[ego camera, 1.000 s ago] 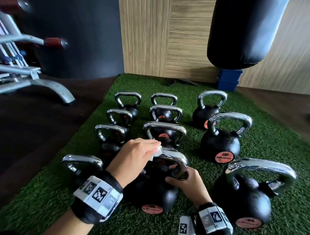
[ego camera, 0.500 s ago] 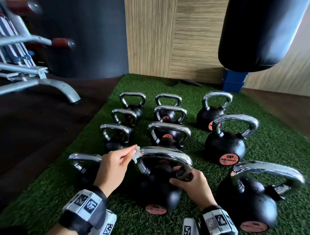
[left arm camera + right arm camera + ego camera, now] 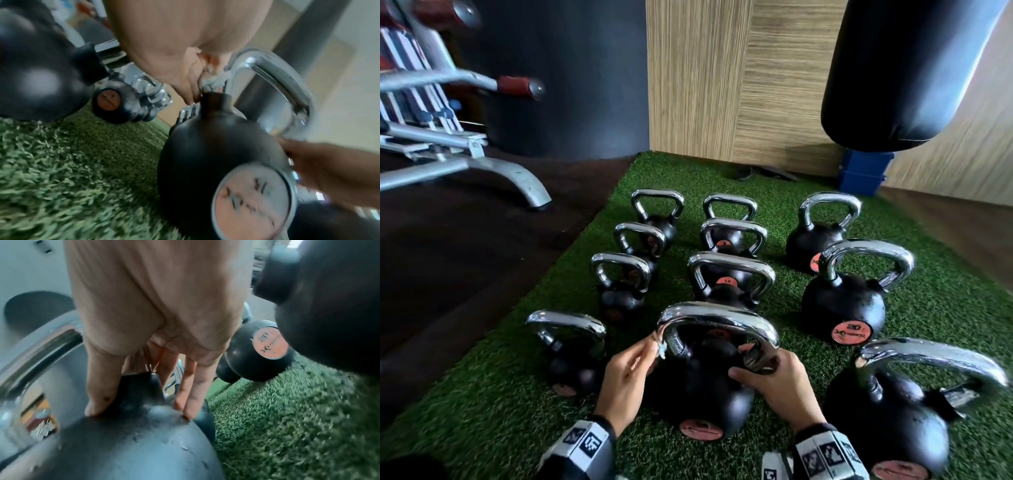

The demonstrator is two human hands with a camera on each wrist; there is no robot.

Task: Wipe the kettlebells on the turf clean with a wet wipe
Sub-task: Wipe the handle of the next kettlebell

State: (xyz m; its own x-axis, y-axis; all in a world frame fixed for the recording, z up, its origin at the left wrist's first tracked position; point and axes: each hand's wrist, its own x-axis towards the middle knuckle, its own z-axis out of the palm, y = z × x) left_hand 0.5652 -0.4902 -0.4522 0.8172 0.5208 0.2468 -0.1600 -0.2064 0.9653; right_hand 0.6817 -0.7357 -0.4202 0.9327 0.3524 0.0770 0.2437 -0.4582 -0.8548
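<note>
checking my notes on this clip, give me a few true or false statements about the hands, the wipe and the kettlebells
1. The left hand pinches the wipe against the chrome handle. True.
2. The right hand lies flat on the turf. False: it holds the right base of the handle of the front middle kettlebell.
3. That kettlebell lies on its side. False: it stands upright.
4. A punching bag hangs at upper right. True.
5. The wipe is on the handle's left side. True.

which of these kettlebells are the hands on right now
The black chrome-handled kettlebell at the front of the middle column: left hand pinches a white wipe against its handle, right hand steadies it.
</note>
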